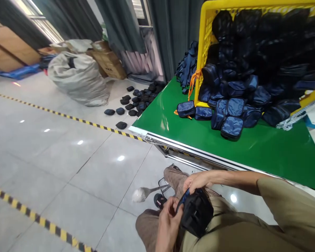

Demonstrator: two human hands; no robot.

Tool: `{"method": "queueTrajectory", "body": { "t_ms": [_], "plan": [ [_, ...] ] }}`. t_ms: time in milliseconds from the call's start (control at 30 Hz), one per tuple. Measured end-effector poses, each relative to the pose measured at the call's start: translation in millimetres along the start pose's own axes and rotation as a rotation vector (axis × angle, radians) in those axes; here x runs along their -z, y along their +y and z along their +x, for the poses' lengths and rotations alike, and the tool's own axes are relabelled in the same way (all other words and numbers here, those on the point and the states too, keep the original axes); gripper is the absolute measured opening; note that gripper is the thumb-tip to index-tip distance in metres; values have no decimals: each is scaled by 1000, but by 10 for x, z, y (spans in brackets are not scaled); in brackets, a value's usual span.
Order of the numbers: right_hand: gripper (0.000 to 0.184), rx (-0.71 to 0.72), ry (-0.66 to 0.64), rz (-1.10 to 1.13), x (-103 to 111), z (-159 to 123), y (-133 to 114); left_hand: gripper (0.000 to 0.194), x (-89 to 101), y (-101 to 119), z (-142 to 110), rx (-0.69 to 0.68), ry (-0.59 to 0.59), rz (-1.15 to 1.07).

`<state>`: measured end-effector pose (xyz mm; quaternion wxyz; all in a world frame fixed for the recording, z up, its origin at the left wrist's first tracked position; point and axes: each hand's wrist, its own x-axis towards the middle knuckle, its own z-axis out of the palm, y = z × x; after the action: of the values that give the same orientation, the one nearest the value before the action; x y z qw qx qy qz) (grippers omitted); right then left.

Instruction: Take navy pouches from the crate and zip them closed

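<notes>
A small black pouch point(196, 215) rests over my lap at the bottom of the view. My left hand point(169, 218) is closed, pinching the pouch's blue strap or zipper edge at its left side. My right hand point(199, 180) reaches in from the right and grips the top of the same pouch with curled fingers. My knees in brown trousers show under the pouch.
A green table point(252, 147) stands ahead with a tipped yellow crate point(203, 35) spilling several dark blue pouches point(232, 126). More pouches point(141, 99) lie on the tiled floor beside a grey sack point(78, 78) and cardboard boxes point(109, 61). Yellow-black tape lines cross the floor.
</notes>
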<state>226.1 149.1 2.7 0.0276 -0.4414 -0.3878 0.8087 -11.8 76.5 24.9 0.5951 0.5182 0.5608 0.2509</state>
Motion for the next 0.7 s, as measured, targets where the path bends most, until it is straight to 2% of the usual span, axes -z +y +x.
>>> {"method": "queueTrajectory", "body": {
  "t_ms": [100,167,233,333,400,500,633,700],
  "plan": [
    [17,42,294,-320,86,162,26,38,-14,-134,289,-127,21,309],
    [26,118,497,-595,146,230,72,29,-37,-288,426,-187,34,424],
    [30,224,583,-816,204,270,156,32,-59,-453,502,-175,51,513],
    [27,388,533,-949,276,307,278,53,-61,-642,528,-77,54,580],
    [27,445,445,-962,316,336,277,52,-42,-707,524,-53,64,550],
    [24,416,306,-950,363,400,127,42,-20,-710,531,-82,97,513],
    [21,345,148,-938,400,489,-115,24,-41,-571,566,-83,95,505],
    [19,329,137,-939,445,492,-215,26,-27,-479,568,-55,138,382]
  ]
}}
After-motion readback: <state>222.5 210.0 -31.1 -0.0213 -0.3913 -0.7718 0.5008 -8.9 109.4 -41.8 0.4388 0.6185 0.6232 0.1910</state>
